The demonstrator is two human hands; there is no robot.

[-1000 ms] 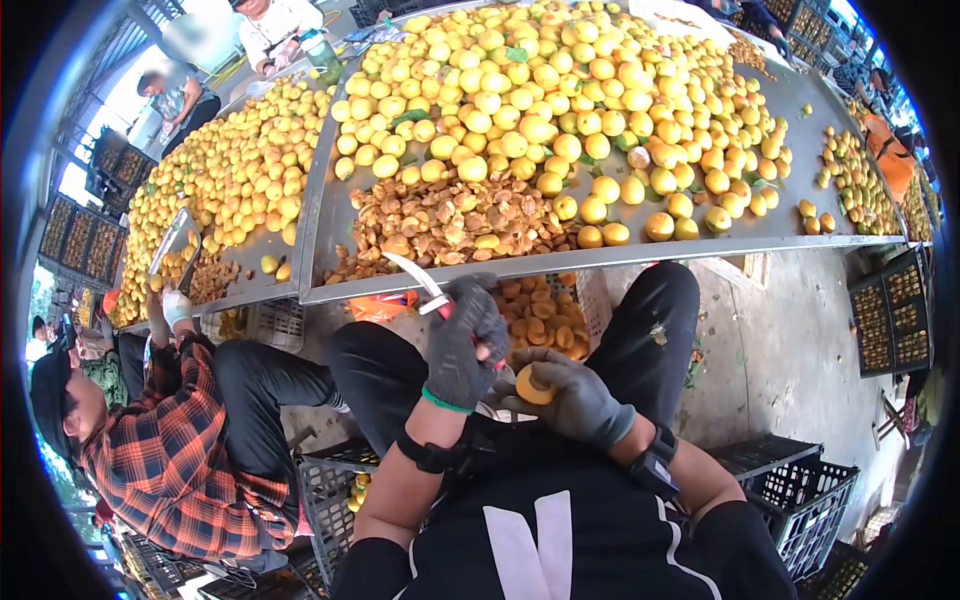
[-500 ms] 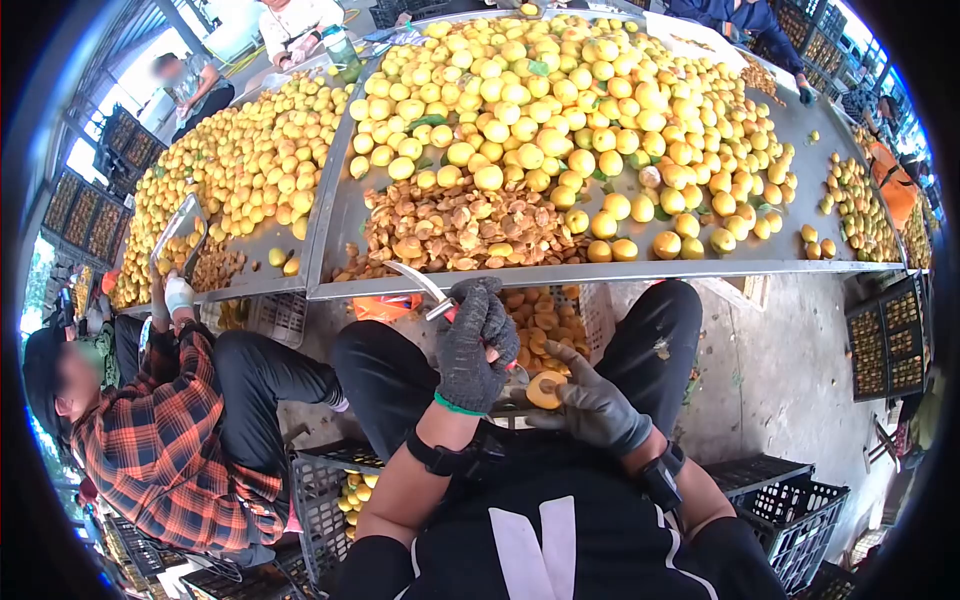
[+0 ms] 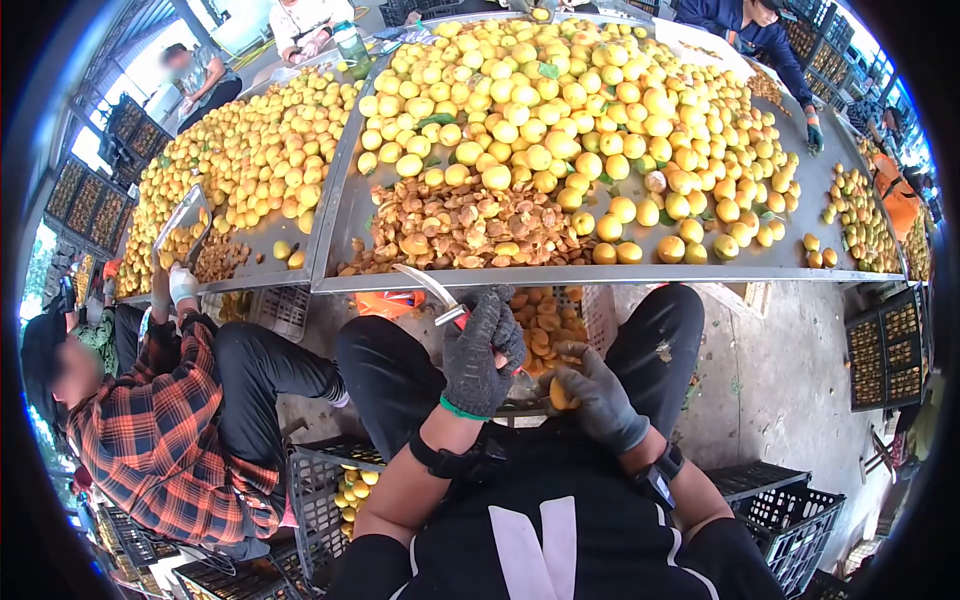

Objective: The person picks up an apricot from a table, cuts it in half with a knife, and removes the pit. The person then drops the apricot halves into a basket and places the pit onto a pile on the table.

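My left hand (image 3: 482, 352), in a dark grey knitted glove with a green cuff, is closed round the red handle of a curved knife (image 3: 436, 296). The blade points up and left, just below the table edge. My right hand (image 3: 602, 398), in a grey glove, holds a yellow-orange fruit piece (image 3: 562, 394) between thumb and fingers. Between my knees, below both hands, a crate holds orange fruit halves (image 3: 545, 325). On the metal table (image 3: 450, 280) ahead lie a pile of brown pits or scraps (image 3: 470, 228) and a heap of whole yellow fruits (image 3: 540, 110).
A co-worker in a plaid shirt (image 3: 165, 430) sits at my left. Black crates (image 3: 790, 520) stand at my lower right, another (image 3: 320, 510) at lower left. More people sit around the tables. A stack of filled crates (image 3: 885, 345) stands at far right.
The fruit piece in my right hand has turned from its cut face to its side and moved slightly right. My left hand has shifted slightly right with the knife. The co-worker at back right leans forward.
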